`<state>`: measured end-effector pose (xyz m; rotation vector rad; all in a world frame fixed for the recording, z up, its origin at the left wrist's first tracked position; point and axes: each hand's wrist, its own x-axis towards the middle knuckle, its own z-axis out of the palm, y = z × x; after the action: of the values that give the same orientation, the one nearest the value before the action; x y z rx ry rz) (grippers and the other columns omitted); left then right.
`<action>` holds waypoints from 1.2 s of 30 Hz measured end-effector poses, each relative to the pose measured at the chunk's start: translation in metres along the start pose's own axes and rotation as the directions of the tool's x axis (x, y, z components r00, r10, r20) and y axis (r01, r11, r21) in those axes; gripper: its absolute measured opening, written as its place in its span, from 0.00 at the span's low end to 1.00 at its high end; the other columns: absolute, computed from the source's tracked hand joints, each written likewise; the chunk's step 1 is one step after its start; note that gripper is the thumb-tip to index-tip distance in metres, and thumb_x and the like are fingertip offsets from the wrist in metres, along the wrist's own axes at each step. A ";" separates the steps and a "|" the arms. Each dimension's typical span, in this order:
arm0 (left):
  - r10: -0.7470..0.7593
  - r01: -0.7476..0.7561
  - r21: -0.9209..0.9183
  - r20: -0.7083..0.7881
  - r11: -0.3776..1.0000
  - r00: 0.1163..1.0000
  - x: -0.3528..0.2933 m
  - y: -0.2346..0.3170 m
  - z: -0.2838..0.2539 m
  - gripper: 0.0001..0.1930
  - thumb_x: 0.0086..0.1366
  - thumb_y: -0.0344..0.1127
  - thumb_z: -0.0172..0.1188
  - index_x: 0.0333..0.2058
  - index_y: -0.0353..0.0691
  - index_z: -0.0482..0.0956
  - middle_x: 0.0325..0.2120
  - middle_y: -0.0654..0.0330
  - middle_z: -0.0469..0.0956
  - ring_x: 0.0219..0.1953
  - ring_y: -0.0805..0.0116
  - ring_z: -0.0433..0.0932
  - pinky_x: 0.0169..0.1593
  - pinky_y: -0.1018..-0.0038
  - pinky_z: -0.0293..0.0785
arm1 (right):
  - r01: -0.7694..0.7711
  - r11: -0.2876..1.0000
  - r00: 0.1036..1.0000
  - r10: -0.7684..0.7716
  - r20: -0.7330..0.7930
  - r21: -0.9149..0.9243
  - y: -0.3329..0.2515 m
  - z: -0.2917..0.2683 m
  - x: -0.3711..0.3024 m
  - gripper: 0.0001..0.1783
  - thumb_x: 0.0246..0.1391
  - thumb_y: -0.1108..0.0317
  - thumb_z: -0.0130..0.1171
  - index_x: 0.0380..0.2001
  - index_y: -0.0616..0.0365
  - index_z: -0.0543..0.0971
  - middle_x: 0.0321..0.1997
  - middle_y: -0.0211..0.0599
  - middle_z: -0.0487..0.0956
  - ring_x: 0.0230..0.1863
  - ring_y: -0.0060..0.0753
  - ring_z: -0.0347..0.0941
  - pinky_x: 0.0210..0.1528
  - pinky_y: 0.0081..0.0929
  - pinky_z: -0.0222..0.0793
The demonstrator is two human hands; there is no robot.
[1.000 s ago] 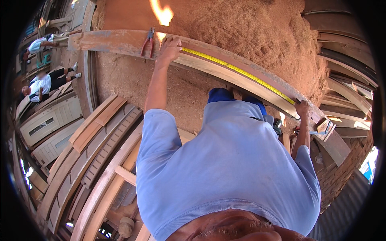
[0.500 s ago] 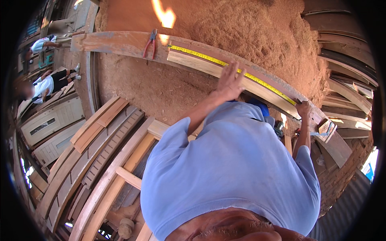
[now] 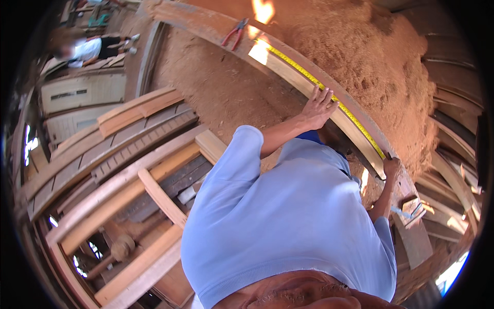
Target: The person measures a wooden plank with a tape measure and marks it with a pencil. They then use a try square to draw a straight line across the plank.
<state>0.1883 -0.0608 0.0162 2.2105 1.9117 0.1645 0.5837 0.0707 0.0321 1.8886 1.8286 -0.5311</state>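
Observation:
A yellow tape measure point(image 3: 361, 126) is stretched along a pale wooden board point(image 3: 288, 73), which rests on a long, worn plank point(image 3: 198, 19). My left hand point(image 3: 318, 109) lies across the board and tape near their middle, fingers extended and slightly apart. At the tape's near right end, my right hand point(image 3: 392, 168) is closed on it; a small dark part shows by the fingertips, and the rest of the grip is hidden. Red-handled pliers point(image 3: 234, 35) lie on the plank beyond the tape's far end.
A sawdust heap point(image 3: 360, 62) rises behind the plank. Wooden frames point(image 3: 123, 193) and stacked boards point(image 3: 113, 139) fill the left, with a mallet point(image 3: 122, 248) among them. Wood pieces lie at right. Another person point(image 3: 90, 49) is at the far left.
My view has turned, so the plank slants more steeply and the surroundings shift. My left hand stays on the board and my right hand remains at the tape's end.

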 end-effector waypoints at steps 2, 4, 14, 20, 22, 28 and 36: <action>-0.036 0.035 0.089 0.016 0.995 0.999 -0.008 0.002 0.001 0.30 0.66 0.41 0.54 0.67 0.43 0.69 0.67 0.34 0.63 0.74 0.38 0.53 0.73 0.33 0.35 | 0.022 0.999 1.000 -0.021 -0.007 0.031 -0.002 -0.003 -0.002 0.29 0.49 0.44 0.64 0.38 0.61 0.87 0.43 0.62 0.83 0.49 0.59 0.81 0.51 0.50 0.75; -0.022 0.018 0.134 0.022 0.991 1.000 -0.001 0.002 0.004 0.29 0.66 0.40 0.54 0.66 0.43 0.69 0.67 0.35 0.63 0.74 0.38 0.54 0.74 0.35 0.35 | 0.090 0.995 0.996 -0.089 -0.018 0.039 0.018 0.020 0.011 0.28 0.48 0.46 0.64 0.39 0.61 0.86 0.43 0.61 0.83 0.49 0.59 0.81 0.52 0.50 0.74; -0.106 0.062 0.206 0.210 0.977 0.972 0.007 0.011 -0.020 0.38 0.61 0.44 0.68 0.69 0.49 0.65 0.70 0.41 0.61 0.73 0.45 0.58 0.75 0.40 0.39 | -0.019 0.998 0.995 0.025 -0.098 0.060 0.075 -0.007 -0.021 0.25 0.52 0.44 0.63 0.42 0.52 0.86 0.45 0.54 0.84 0.51 0.60 0.80 0.55 0.53 0.72; -0.031 -0.016 0.194 0.234 0.981 0.972 0.023 0.010 -0.011 0.40 0.59 0.41 0.70 0.69 0.48 0.64 0.69 0.38 0.61 0.72 0.42 0.59 0.75 0.41 0.39 | -0.103 0.986 0.981 0.122 -0.151 0.131 0.157 0.013 -0.031 0.21 0.50 0.46 0.67 0.40 0.47 0.86 0.44 0.46 0.85 0.52 0.54 0.79 0.53 0.53 0.71; -0.019 -0.030 0.202 0.238 0.979 0.971 0.020 0.008 -0.012 0.40 0.60 0.41 0.70 0.70 0.48 0.63 0.69 0.38 0.60 0.73 0.42 0.58 0.76 0.42 0.39 | -0.096 0.988 0.978 0.117 -0.170 0.124 0.164 0.010 -0.036 0.21 0.50 0.45 0.67 0.41 0.47 0.86 0.45 0.44 0.85 0.52 0.53 0.79 0.53 0.51 0.71; -0.042 -0.013 0.213 0.255 0.977 0.966 0.017 0.008 -0.012 0.40 0.60 0.41 0.69 0.70 0.48 0.63 0.70 0.39 0.60 0.73 0.42 0.57 0.76 0.42 0.38 | -0.103 0.990 0.981 0.117 -0.152 0.101 0.178 0.004 -0.026 0.23 0.50 0.45 0.67 0.45 0.44 0.86 0.46 0.45 0.85 0.52 0.54 0.78 0.53 0.50 0.71; -0.069 0.001 0.235 0.282 0.972 0.957 0.020 0.012 -0.015 0.40 0.60 0.40 0.70 0.70 0.47 0.63 0.70 0.38 0.59 0.74 0.42 0.56 0.75 0.41 0.40 | -0.156 0.980 0.987 0.160 -0.031 0.120 0.193 -0.003 -0.013 0.24 0.52 0.43 0.65 0.47 0.44 0.86 0.50 0.44 0.84 0.58 0.56 0.75 0.58 0.55 0.67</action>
<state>0.1995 -0.0410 0.0324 2.1905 1.8847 -0.3879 0.7752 0.0588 0.0534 2.1166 1.6863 -0.5592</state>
